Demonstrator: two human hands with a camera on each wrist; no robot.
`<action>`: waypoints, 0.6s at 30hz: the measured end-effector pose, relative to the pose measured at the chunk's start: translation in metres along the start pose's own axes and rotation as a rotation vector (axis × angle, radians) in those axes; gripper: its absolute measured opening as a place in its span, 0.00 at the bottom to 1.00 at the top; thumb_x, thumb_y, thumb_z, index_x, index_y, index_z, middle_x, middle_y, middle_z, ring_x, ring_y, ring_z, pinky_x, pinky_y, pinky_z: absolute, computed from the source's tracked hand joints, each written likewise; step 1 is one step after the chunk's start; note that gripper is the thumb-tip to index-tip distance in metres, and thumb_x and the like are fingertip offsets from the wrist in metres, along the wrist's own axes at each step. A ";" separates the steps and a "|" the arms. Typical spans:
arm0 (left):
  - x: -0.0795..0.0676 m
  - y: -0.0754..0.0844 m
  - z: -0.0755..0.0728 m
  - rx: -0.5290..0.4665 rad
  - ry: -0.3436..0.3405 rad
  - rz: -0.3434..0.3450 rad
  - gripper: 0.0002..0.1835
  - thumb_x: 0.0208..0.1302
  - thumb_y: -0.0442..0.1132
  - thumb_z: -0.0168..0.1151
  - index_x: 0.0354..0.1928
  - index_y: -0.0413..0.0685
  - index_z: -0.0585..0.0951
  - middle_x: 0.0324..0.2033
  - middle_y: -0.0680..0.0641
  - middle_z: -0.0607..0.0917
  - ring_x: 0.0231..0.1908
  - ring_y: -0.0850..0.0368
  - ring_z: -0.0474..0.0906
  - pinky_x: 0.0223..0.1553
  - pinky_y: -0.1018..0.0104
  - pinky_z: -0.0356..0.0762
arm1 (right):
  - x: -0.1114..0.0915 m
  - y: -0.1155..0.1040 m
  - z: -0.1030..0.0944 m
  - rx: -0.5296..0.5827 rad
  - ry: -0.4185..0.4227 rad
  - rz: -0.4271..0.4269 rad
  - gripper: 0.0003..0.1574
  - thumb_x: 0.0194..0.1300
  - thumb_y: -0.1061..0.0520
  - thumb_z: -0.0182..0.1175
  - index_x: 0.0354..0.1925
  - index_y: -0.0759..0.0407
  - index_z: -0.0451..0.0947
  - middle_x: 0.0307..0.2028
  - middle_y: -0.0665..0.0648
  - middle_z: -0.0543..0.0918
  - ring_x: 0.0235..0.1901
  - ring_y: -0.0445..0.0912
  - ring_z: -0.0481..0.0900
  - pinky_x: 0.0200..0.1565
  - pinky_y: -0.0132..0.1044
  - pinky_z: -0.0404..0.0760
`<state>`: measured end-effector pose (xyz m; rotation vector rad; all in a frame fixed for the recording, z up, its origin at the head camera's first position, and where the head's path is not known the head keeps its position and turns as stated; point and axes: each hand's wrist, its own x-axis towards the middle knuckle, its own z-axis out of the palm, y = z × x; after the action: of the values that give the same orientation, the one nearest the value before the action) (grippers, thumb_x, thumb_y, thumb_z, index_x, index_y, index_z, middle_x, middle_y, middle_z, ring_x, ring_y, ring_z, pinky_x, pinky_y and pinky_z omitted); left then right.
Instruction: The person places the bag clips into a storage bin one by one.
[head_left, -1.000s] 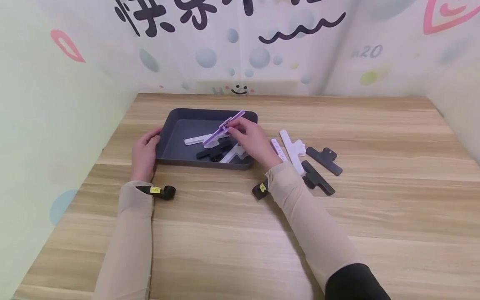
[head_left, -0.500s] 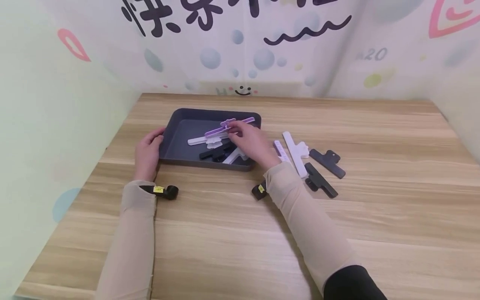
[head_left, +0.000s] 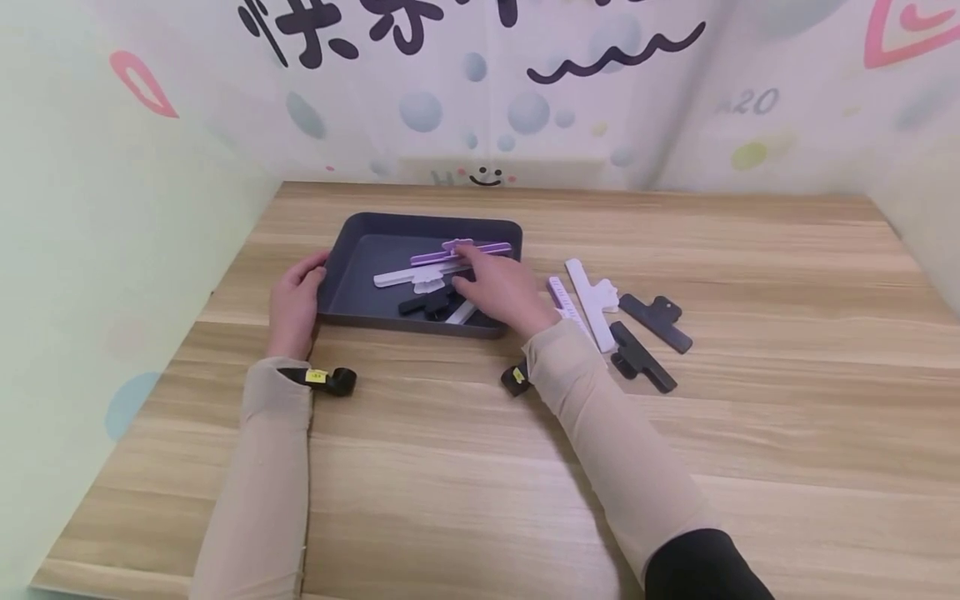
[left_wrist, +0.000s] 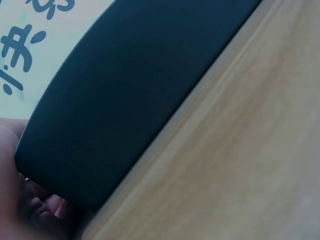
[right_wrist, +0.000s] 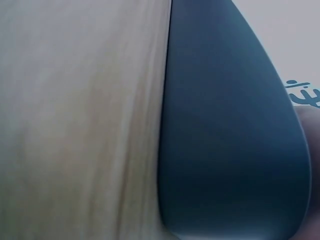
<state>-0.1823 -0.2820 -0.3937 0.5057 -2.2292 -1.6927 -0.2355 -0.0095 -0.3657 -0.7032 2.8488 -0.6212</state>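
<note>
A dark grey tray (head_left: 375,323) stands on the table's left half. My left hand (head_left: 294,300) grips its left end, thumb at the rim and fingers around the outside; the left wrist view has curled fingers (left_wrist: 47,205) by the tray's corner. Over the tray's right side, my right hand (head_left: 506,287) has a fingertip on a purple bag clip (head_left: 431,259), with the thumb spread away from it. That clip lies behind a white bag clip (head_left: 393,279), a black bag clip (head_left: 416,307) and a second white clip (head_left: 462,312), partly hidden by the hand.
Right of the tray, on the wooden table (head_left: 420,467), lie a purple-and-white clip (head_left: 564,298) partly behind the right wrist, a white clip (head_left: 588,304), a dark grey clip (head_left: 652,321) and a black clip (head_left: 641,358). A printed wall sheet (head_left: 480,100) closes off the back.
My right hand has lowered the purple clip from a tilted pose above the tray until it lies flat inside, and its thumb has parted from the clip. The left hand keeps its place.
</note>
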 end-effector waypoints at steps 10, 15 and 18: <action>0.000 0.000 -0.001 -0.033 -0.003 -0.006 0.16 0.65 0.42 0.50 0.53 0.51 0.77 0.53 0.52 0.75 0.53 0.63 0.66 0.55 0.68 0.60 | -0.001 -0.003 0.001 -0.039 0.027 -0.002 0.32 0.60 0.42 0.51 0.63 0.44 0.61 0.54 0.53 0.73 0.53 0.49 0.69 0.45 0.48 0.71; 0.001 0.000 -0.001 -0.016 -0.003 -0.008 0.16 0.65 0.42 0.49 0.53 0.51 0.77 0.53 0.51 0.75 0.52 0.63 0.66 0.54 0.68 0.60 | -0.001 -0.002 0.001 -0.052 0.023 -0.016 0.32 0.61 0.42 0.50 0.63 0.44 0.61 0.53 0.51 0.75 0.50 0.50 0.72 0.43 0.47 0.72; 0.002 -0.001 0.000 -0.022 -0.006 -0.014 0.16 0.65 0.42 0.49 0.53 0.51 0.76 0.53 0.51 0.75 0.52 0.63 0.66 0.54 0.68 0.59 | -0.001 -0.001 0.001 -0.053 0.026 -0.029 0.31 0.61 0.42 0.50 0.62 0.44 0.62 0.50 0.50 0.76 0.47 0.50 0.74 0.40 0.46 0.73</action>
<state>-0.1838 -0.2829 -0.3943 0.5133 -2.2141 -1.7258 -0.2338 -0.0100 -0.3666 -0.7508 2.8933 -0.5650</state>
